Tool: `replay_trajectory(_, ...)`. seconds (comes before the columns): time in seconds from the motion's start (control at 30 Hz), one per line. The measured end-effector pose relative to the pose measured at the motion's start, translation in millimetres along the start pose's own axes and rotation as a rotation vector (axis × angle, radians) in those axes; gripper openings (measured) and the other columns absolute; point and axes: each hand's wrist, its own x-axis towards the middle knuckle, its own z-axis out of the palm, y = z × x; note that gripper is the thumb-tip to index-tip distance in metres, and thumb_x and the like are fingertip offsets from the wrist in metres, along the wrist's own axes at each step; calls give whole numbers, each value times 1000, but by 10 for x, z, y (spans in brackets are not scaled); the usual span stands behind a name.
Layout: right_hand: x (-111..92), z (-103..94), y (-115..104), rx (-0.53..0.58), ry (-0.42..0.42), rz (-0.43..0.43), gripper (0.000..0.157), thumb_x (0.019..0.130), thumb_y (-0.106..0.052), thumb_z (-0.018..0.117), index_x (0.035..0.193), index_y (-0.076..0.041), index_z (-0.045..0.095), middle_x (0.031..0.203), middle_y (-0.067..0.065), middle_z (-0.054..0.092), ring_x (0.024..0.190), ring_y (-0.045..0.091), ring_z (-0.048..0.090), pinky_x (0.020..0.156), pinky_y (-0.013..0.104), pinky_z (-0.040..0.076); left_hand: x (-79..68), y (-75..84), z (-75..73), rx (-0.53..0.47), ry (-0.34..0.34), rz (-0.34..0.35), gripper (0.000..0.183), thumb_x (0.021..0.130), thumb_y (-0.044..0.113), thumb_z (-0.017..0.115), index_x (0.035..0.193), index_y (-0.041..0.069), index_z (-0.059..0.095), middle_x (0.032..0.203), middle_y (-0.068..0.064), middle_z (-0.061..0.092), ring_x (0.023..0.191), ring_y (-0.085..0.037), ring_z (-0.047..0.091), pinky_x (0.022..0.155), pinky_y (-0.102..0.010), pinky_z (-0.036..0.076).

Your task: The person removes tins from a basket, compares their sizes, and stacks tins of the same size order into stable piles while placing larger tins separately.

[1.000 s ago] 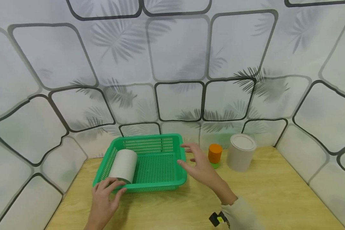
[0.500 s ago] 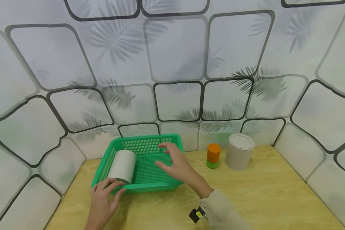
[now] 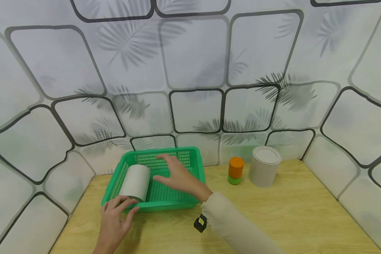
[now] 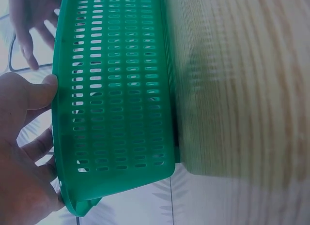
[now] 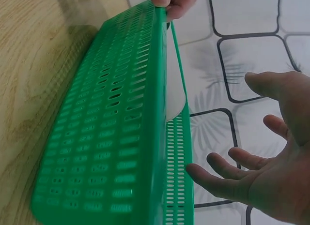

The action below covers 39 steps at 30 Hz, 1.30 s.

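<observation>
A green plastic basket [image 3: 171, 205] with slotted walls sits on the wooden table. Inside it, at its left side, a white cylinder [image 3: 135, 181] lies on its side. My left hand [image 3: 115, 218] grips the basket's front rim near the left corner; in the left wrist view its thumb [image 4: 41, 93] is at the rim, with the other fingers partly hidden behind. My right hand [image 3: 177, 176] hovers over the basket, right of the cylinder, fingers spread and holding nothing. The right wrist view also has this open hand [image 5: 271, 172] beside the basket rim.
Right of the basket, an orange cylinder [image 3: 235, 167] stands on a green round piece [image 3: 234, 180]. Next to it is a whitish lidded can [image 3: 264, 167]. A patterned wall covering [image 3: 197, 113] rises behind the table [image 3: 292, 208].
My right hand has moved left, from beside the basket's right rim to over its inside toward the cylinder. My left hand stays at the front rim.
</observation>
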Motion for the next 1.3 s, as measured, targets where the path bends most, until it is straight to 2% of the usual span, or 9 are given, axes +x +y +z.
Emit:
replay_trajectory(0.2,226,102,-62,-4,-55,42,66,99,-37,69,155,-19,40,152,8,48,142,29,42,107,52,45,-4,-11,5,5,-2,-6,28,70,0,91,90,11,76,97,-6,65,94,-27,59,90,-59,33)
replay_trajectory(0.53,449,358,10,128,-114,111,65,98,-35,70,154,-18,42,154,14,47,142,32,43,107,52,45,-13,-27,0,12,2,9,27,69,1,91,90,11,76,96,-6,65,93,-27,59,89,-57,34)
replay_trajectory(0.63,491,416,-9,168,-134,138,65,97,-35,71,154,-19,42,152,17,48,138,35,47,101,49,49,-18,-32,4,6,9,11,28,69,0,91,90,11,76,96,-6,65,93,-26,58,90,-57,34)
replay_trajectory(0.7,518,442,-35,202,-147,164,66,97,-35,71,154,-19,41,151,19,48,129,35,55,93,47,53,-17,-34,9,-1,11,15,28,69,0,91,90,11,76,96,-6,65,94,-26,58,90,-58,33)
replay_trajectory(0.83,546,484,-65,292,-171,252,67,97,-35,72,155,-23,40,151,21,46,114,38,62,81,54,58,-13,-36,22,-5,11,12,28,69,0,91,90,10,76,97,-6,65,95,-26,57,90,-60,33)
replay_trajectory(0.93,562,535,-65,343,-172,322,67,97,-36,71,155,-27,40,152,20,45,113,40,62,78,62,58,-13,-39,24,-1,9,6,27,69,1,91,90,11,76,96,-5,65,94,-25,57,90,-60,33)
replay_trajectory(1.03,586,602,-71,354,-176,358,64,97,-36,70,155,-30,42,151,18,46,118,42,60,78,64,57,-23,-38,25,2,11,12,27,68,1,92,89,11,76,94,-5,64,92,-25,57,89,-58,34)
replay_trajectory(1.3,704,775,-76,305,-219,412,66,96,-41,72,154,-36,41,143,10,52,112,36,61,77,64,56,-7,-37,30,1,6,14,28,67,1,92,89,12,77,95,-3,64,92,-25,56,89,-63,35)
